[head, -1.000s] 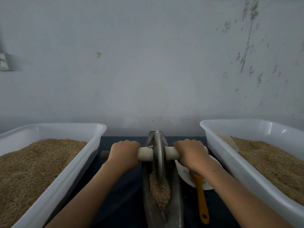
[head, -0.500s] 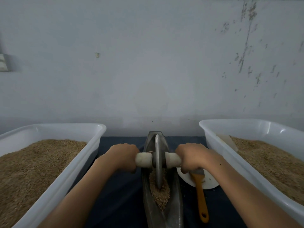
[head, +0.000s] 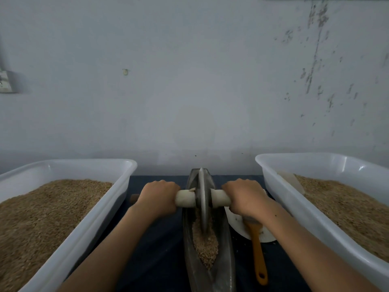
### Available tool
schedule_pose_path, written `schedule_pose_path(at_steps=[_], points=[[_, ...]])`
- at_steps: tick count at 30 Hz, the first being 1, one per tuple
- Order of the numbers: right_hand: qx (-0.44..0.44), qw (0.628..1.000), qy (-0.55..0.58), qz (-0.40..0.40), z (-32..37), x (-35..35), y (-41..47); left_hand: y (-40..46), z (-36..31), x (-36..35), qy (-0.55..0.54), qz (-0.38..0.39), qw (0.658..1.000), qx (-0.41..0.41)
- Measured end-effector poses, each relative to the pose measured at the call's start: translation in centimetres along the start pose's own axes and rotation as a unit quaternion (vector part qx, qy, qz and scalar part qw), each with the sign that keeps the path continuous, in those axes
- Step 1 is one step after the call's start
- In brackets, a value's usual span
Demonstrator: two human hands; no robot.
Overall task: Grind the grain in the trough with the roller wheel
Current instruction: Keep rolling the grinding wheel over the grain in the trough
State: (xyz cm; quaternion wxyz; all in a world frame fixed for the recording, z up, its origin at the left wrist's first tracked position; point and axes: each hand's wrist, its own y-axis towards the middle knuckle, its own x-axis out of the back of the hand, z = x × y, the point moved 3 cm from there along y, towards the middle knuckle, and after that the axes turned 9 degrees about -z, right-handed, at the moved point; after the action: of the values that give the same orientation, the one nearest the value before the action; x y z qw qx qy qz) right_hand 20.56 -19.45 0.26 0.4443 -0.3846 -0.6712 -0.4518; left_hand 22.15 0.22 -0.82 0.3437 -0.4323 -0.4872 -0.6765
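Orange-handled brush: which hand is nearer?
Right. The right hand grips the roller handle directly above the orange-handled brush, overlapping its head; the left hand is across the trough.

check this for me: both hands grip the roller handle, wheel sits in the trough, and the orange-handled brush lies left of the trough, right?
Not quite. In the head view the orange-handled brush lies right of the trough, not left. Both the left hand and right hand do grip the roller handle.

2 white plastic tubs of brown grain stand on a dark cloth (head: 160, 249), the left tub (head: 88, 224) and the right tub (head: 294, 207) against a scuffed grey wall (head: 189, 81). Between them, toward the right, an orange-handled brush (head: 257, 256) lies across a white plate (head: 237, 225). A wall fitting (head: 5, 82) sits far left.
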Motion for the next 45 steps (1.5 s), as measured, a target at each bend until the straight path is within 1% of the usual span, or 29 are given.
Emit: schedule_pose_path(at_steps=[3, 4, 6, 7, 9, 12, 14, 16, 17, 19, 22, 24, 26, 27, 29, 31, 34, 36, 37, 39, 42, 45], points=[[0.008, 0.993, 0.030, 0.116, 0.0, 0.6, -0.6, -0.2, 0.1, 0.3, -0.030, 0.117, 0.993, -0.006], [0.004, 0.989, 0.039, 0.140, 0.0, 0.7, -0.8, -0.4, 0.0, 0.3, -0.040, 0.142, 0.989, -0.002], [0.001, 0.989, 0.039, 0.145, 0.0, 0.8, -0.7, -0.5, -0.1, 0.4, -0.038, 0.148, 0.988, 0.005], [0.002, 0.992, 0.029, 0.126, 0.1, 0.7, -0.6, -0.5, -0.1, 0.4, -0.033, 0.135, 0.990, 0.011], [0.004, 0.999, 0.008, 0.052, 0.2, 0.5, -0.4, -0.4, -0.2, 0.4, -0.019, 0.086, 0.996, 0.026], [-0.022, 0.998, 0.004, -0.066, 0.2, -0.1, -0.2, -0.4, -0.6, 0.3, 0.006, -0.032, 0.999, 0.042], [-0.035, 0.994, 0.013, -0.100, 0.2, -0.5, -0.2, -0.5, -0.8, 0.2, 0.016, -0.085, 0.995, 0.046], [-0.030, 0.994, 0.021, -0.100, 0.1, -0.5, -0.2, -0.5, -0.8, 0.1, 0.013, -0.094, 0.995, 0.041], [-0.024, 0.996, 0.019, -0.087, 0.1, -0.4, -0.1, -0.4, -0.6, 0.1, 0.008, -0.081, 0.996, 0.033], [-0.004, 0.999, 0.007, -0.043, 0.0, -0.1, -0.1, -0.2, -0.3, 0.2, -0.004, -0.025, 1.000, 0.011], [0.023, 0.998, 0.015, 0.061, 0.0, 0.5, -0.3, -0.3, 0.0, 0.5, -0.040, 0.089, 0.995, -0.010], [0.019, 0.991, 0.037, 0.125, 0.0, 0.7, -0.6, -0.5, 0.1, 0.6, -0.070, 0.151, 0.986, -0.011], [0.015, 0.989, 0.042, 0.143, 0.0, 0.7, -0.7, -0.5, 0.1, 0.6, -0.076, 0.172, 0.982, -0.002], [0.014, 0.990, 0.037, 0.132, 0.0, 0.6, -0.6, -0.5, 0.0, 0.6, -0.068, 0.163, 0.984, 0.005], [0.012, 0.996, 0.015, 0.082, 0.0, 0.4, -0.3, -0.4, -0.1, 0.6, -0.040, 0.112, 0.993, 0.019], [0.000, 1.000, 0.000, 0.005, 0.1, 0.0, 0.1, -0.3, -0.3, 0.4, -0.011, 0.035, 0.999, 0.028], [-0.040, 0.994, 0.018, -0.097, 0.1, -0.8, 0.1, -0.3, -0.5, 0.0, 0.016, -0.079, 0.996, 0.035], [-0.046, 0.991, 0.031, -0.119, 0.0, -1.1, 0.0, -0.4, -0.6, -0.2, 0.026, -0.120, 0.992, 0.030], [-0.040, 0.992, 0.035, -0.115, -0.1, -1.1, 0.0, -0.4, -0.5, -0.3, 0.026, -0.125, 0.992, 0.025], [-0.018, 0.996, 0.027, -0.080, -0.2, -0.7, 0.1, -0.3, -0.3, -0.2, 0.018, -0.095, 0.995, 0.013], [0.017, 0.999, 0.009, 0.026, -0.2, 0.2, -0.1, 0.0, 0.1, 0.1, -0.015, 0.029, 0.999, -0.004], [0.013, 0.991, 0.041, 0.127, -0.1, 0.9, -0.6, -0.4, 0.4, 0.3, -0.066, 0.154, 0.986, -0.005]])
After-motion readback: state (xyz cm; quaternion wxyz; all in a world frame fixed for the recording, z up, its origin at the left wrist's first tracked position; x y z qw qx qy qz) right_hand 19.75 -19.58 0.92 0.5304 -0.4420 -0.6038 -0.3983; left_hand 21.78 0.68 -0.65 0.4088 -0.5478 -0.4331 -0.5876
